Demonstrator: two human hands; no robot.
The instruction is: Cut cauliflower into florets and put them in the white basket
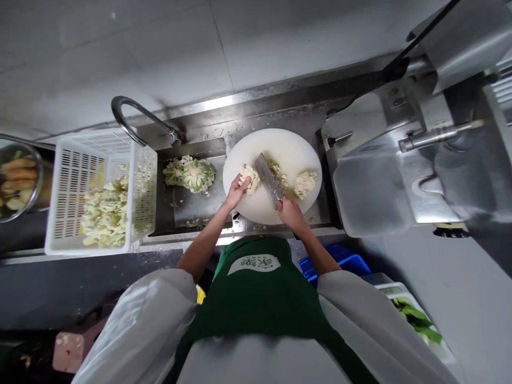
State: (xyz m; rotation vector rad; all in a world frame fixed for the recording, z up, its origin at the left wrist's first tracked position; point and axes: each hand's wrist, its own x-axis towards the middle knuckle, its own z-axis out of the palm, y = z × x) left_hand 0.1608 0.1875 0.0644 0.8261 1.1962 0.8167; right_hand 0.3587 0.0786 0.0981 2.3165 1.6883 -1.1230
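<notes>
On a round white cutting board (256, 141), set to the right of a stainless-steel sink basin (196, 210), a cauliflower piece (250, 180) lies under the person's left hand (237, 190). The fingers of this hand are bent against the near left side of the piece; whether they are spread or pressed together cannot be told. The right hand (290, 213) is closed around the handle end of a cleaver (268, 178), its fingers wrapped in a grip that largely hides the handle. The blade points away from the person, slanting to the left, between the held piece and some cut cauliflower (279, 175) just to its right. A further cauliflower chunk (305, 184) rests apart, near the board's right edge. In the basin lies leafy cauliflower (192, 175); left of it, a white perforated plastic basket (143, 186) contains pale florets (106, 213). A curved metal faucet (136, 106) stands behind, and a metal machine (360, 186) occupies the right. The person wears a green apron (256, 298) over white sleeves (156, 298).
</notes>
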